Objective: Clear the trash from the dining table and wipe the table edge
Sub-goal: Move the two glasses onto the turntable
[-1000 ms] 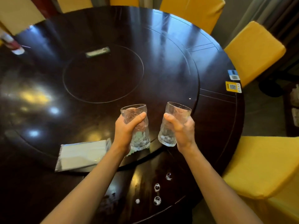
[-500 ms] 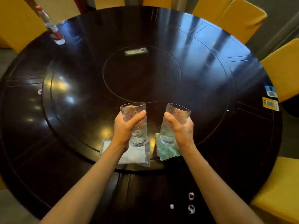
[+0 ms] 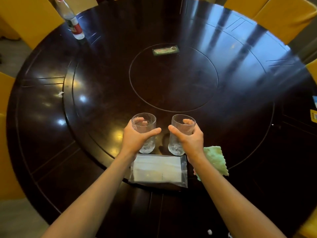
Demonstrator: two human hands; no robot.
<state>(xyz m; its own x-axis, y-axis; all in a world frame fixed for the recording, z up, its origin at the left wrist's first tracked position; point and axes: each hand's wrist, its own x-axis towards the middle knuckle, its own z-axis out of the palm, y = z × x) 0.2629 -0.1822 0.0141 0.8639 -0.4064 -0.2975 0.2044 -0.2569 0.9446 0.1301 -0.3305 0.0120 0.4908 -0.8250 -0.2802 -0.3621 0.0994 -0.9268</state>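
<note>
yellow chairs [image 3: 30,23], stickers [image 3: 313,115] at table's right rim

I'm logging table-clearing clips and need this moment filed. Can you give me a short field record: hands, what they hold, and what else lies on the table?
left hand: wrapped around left glass, upright
right hand: wrapped around right glass, upright
glasses: clear, look empty, side by side, apart
packet: clear plastic with white contents, flat at turntable's near edge
cloth: green, beside right wrist
bottle: far left
scrap: small, white, left rim
table: round, dark, glossy
</note>
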